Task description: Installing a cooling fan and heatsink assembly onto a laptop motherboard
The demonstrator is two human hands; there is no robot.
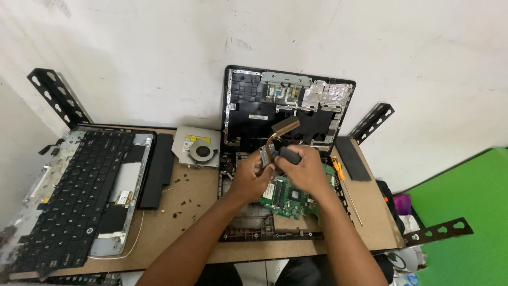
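Observation:
My left hand (250, 175) grips the plate end of a copper heat pipe assembly (277, 136), whose finned end rises up and to the right. My right hand (306, 172) is closed round a dark tool handle (290, 155) held against that plate. Both hands hover over a green circuit board (286, 198) lying in the open black laptop base (264, 230). Behind them a black laptop cover (286, 103) leans upright against the white wall.
A cooling fan (201, 150) lies on a silver drive (185, 139) left of the hands. A battery bar (159, 169), a keyboard (79, 190) and a palmrest lie at far left. An orange-handled screwdriver (341, 177) and a black strip (352, 158) lie at right. Loose screws dot the brown table (185, 222).

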